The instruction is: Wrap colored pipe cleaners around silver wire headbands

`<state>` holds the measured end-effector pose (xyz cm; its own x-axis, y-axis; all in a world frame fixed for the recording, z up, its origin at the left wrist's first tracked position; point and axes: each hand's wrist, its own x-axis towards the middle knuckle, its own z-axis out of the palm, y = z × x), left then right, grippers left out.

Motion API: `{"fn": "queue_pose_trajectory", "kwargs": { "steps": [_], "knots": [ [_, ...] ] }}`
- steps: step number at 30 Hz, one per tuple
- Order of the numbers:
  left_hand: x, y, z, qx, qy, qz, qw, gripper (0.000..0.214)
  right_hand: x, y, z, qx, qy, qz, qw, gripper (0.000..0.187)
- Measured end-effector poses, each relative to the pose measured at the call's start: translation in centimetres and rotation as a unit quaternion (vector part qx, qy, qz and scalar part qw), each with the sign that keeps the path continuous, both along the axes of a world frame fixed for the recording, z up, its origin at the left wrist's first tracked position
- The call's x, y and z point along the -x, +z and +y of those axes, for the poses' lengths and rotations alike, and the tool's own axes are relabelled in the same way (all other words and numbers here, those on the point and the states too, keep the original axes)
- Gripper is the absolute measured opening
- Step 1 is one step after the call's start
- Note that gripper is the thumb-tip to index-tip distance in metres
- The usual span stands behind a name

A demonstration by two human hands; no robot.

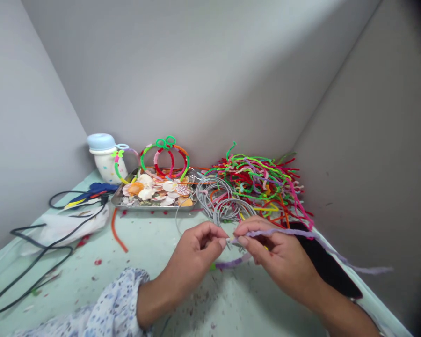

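Between my hands is a ring partly wrapped in fuzzy pipe cleaner, its purple stretch (233, 263) showing below my fingers, with a bit of lime green at its left. My left hand (198, 252) is closed in a pinch on the ring's upper part, thumb against forefinger. Close beside it, my right hand (279, 255) pinches a lavender pipe cleaner (323, 245) at the ring. The long free end of this pipe cleaner trails over the back of my right hand to the right. My fingertips hide the exact spot where the two meet.
Coils of grey wire (214, 199) lie just beyond my hands, before a heap of coloured pipe cleaners (256, 178). A metal tray (154, 208) holds shells and finished rings (182, 157). Leftward are a bottle (107, 161), blue-handled tool (96, 189) and black cable (49, 248). A black flat object (323, 257) lies right.
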<state>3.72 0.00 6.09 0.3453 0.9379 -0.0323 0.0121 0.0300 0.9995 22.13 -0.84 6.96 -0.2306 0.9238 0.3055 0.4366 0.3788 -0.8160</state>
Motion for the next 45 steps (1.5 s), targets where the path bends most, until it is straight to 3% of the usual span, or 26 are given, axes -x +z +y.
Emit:
{"fn": "queue_pose_trajectory", "kwargs": {
  "steps": [13,25,31,45],
  "knots": [
    [-0.3,0.2,-0.6,-0.01,-0.019,0.019,1.0,0.014,0.1,-0.4,-0.3,0.004,0.0,-0.009,1.0,0.01],
    [-0.1,0.0,-0.6,-0.017,-0.058,0.02,0.998,0.014,-0.3,1.4,-0.6,0.062,0.031,0.011,0.998,0.014],
    [-0.1,-0.2,-0.7,-0.024,-0.069,0.04,0.996,0.014,-0.2,1.2,-0.5,0.067,0.054,-0.02,0.996,0.014],
    [-0.3,-0.1,-0.8,-0.02,-0.064,0.038,0.997,0.012,-0.3,1.6,-0.7,-0.002,0.067,-0.092,0.993,0.013]
  ]
}}
